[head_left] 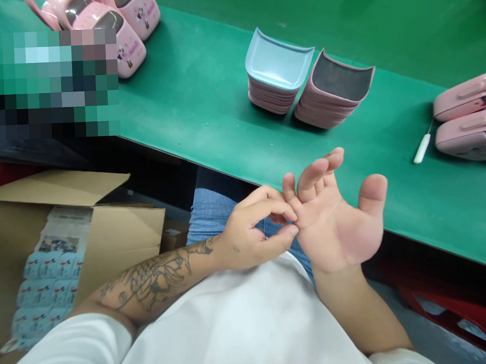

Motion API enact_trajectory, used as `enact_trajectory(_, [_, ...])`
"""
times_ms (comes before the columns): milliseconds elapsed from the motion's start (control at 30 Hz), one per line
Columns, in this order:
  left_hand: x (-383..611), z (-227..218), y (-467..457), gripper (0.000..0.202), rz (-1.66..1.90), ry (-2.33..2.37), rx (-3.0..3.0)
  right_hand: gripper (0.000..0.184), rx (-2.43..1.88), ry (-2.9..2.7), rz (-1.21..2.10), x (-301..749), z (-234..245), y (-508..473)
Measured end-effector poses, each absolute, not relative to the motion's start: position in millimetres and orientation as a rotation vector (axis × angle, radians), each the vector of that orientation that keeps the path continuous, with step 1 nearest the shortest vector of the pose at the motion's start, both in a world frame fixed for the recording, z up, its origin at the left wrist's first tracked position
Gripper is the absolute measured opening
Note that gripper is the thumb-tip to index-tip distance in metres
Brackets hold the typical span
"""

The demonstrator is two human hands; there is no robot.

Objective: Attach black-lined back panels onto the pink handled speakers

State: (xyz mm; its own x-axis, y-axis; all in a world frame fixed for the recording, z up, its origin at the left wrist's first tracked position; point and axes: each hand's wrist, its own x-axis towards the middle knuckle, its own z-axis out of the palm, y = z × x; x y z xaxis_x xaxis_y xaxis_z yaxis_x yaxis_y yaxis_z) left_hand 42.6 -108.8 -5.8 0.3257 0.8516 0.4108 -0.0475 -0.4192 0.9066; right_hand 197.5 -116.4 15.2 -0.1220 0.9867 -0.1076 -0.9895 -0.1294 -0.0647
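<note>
My left hand (261, 229), below a tattooed forearm, has its thumb and index finger bent into a pinch at the little-finger edge of my right palm. Anything between those fingertips is too small to make out. My right hand (335, 215) is turned palm up, fingers apart and thumb out, holding nothing. Both hands are over my lap at the table's front edge. Beyond them stand two stacks of curved panels: the left stack is pink with a light blue panel (280, 59) on top, and the right stack (335, 89) is pink with a dark grey inner face upward.
Pink plastic cases with a printed figure (130, 53) stand at the green table's (207, 97) far left. More pink cases (468, 132) lie at right beside a white-handled tool (422, 148). An open cardboard box (125, 246) holding light blue printed pieces (46, 292) is at lower left.
</note>
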Motion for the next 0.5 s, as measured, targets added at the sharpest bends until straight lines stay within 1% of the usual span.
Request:
enact_trajectory(100, [41,-5,-108,0.011,1.206,0.739,1.712,0.047,-0.181,0.034,1.675,196,17,-117])
enact_trajectory(233, [38,-6,-108,0.007,1.192,0.661,1.767,0.051,-0.18,0.057,1.697,197,15,-118])
enact_trajectory(367, [31,-4,-105,0.012,1.249,0.662,1.901,0.047,-0.209,0.078,1.699,199,13,-120])
enact_trajectory(433, [27,-2,-103,0.017,1.272,0.694,2.001,0.048,-0.24,0.08,1.69,199,13,-121])
enact_trajectory(500, [25,0,-101,0.017,1.278,0.695,2.064,0.048,-0.258,0.069,1.696,198,14,-121])
